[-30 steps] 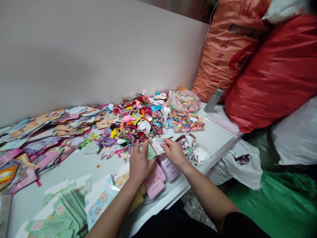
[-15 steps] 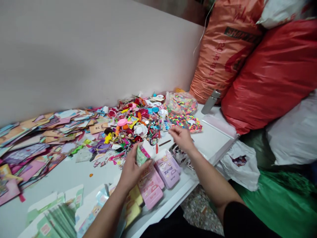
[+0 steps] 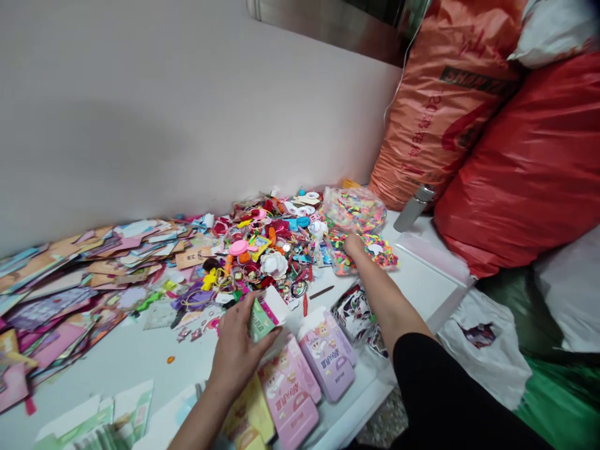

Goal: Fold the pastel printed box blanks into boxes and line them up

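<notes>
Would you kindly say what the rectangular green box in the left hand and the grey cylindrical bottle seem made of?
The rectangular green box looks like smooth printed card, judging by its flat panels and pale flap. The grey cylindrical bottle may be satin metal, given its soft sheen, though possibly plastic.

The head view looks forward and down (from fairly near) over the table (image 3: 131,365).

right hand (image 3: 352,244) now at neon pieces (image 3: 385,252)
</notes>
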The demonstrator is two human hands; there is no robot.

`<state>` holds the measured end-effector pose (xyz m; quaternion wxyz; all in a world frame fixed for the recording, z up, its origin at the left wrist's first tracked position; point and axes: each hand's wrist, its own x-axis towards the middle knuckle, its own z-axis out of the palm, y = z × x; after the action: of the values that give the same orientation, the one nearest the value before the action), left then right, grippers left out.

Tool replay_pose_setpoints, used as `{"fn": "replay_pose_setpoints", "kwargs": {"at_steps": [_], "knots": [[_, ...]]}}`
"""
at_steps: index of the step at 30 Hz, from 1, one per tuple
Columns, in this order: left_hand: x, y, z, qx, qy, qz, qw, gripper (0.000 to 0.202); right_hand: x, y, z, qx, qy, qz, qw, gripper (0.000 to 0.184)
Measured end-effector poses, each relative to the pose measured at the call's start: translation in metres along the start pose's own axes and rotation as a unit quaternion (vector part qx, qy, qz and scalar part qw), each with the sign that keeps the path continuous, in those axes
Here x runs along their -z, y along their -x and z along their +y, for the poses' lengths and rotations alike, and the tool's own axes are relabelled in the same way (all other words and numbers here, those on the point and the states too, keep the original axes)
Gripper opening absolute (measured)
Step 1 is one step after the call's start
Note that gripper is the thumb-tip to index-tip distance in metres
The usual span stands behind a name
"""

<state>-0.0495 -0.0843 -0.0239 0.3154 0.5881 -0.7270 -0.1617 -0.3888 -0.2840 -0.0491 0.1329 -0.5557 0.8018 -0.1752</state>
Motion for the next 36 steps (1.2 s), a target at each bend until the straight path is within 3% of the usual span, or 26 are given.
{"fn": "replay_pose_setpoints", "kwargs": {"at_steps": [6,10,15,19,22,23,25,27,28,29,30,32,34,36], "knots": [[-0.003,-0.004,-0.002,0.011,0.014,-0.017,1.000,0.067,0.030,0.003,0.015,0.001,-0.159,-0.032,0.987,0.019],[-0.012,-0.002,0.003,0.016,0.005,-0.027,0.999,0.067,0.048,0.031,-0.001,0.020,-0.245,-0.075,0.966,0.020],[-0.020,0.005,0.014,0.081,-0.045,-0.013,0.996,0.067,0.041,0.117,-0.070,0.156,-0.333,-0.172,0.914,0.014],[-0.021,0.014,0.021,0.095,-0.070,0.027,0.993,0.068,0.016,0.195,-0.118,0.335,-0.249,-0.130,0.899,0.010],[-0.016,0.024,0.018,0.090,-0.100,0.053,0.989,0.069,-0.002,0.227,-0.131,0.400,-0.187,-0.110,0.890,0.017],[-0.015,0.027,0.015,0.082,-0.110,0.056,0.989,0.068,-0.005,0.232,-0.133,0.396,-0.188,-0.134,0.889,0.019],[-0.011,0.033,0.008,0.056,-0.113,0.053,0.991,0.067,-0.003,0.237,-0.133,0.359,-0.219,-0.254,0.871,0.023],[-0.008,0.036,0.000,0.025,-0.081,0.044,0.995,0.066,0.007,0.235,-0.133,0.318,-0.260,-0.411,0.814,0.029],[-0.005,0.036,-0.003,0.015,-0.052,0.039,0.998,0.066,0.013,0.232,-0.133,0.306,-0.280,-0.456,0.787,0.031],[-0.002,0.036,-0.007,0.013,-0.013,0.035,0.999,0.066,0.019,0.227,-0.133,0.301,-0.299,-0.461,0.779,0.032],[0.001,0.035,-0.011,0.026,0.029,0.035,0.999,0.067,0.024,0.219,-0.134,0.303,-0.313,-0.424,0.794,0.032],[0.011,0.032,-0.018,0.092,0.102,0.054,0.989,0.072,0.025,0.194,-0.137,0.304,-0.298,-0.269,0.864,0.029],[0.022,0.029,-0.025,0.161,0.129,0.088,0.975,0.077,0.013,0.164,-0.140,0.279,-0.207,-0.119,0.930,0.022],[0.032,0.030,-0.032,0.196,0.119,0.120,0.966,0.081,-0.010,0.135,-0.144,0.230,-0.090,-0.087,0.965,0.024]]}}
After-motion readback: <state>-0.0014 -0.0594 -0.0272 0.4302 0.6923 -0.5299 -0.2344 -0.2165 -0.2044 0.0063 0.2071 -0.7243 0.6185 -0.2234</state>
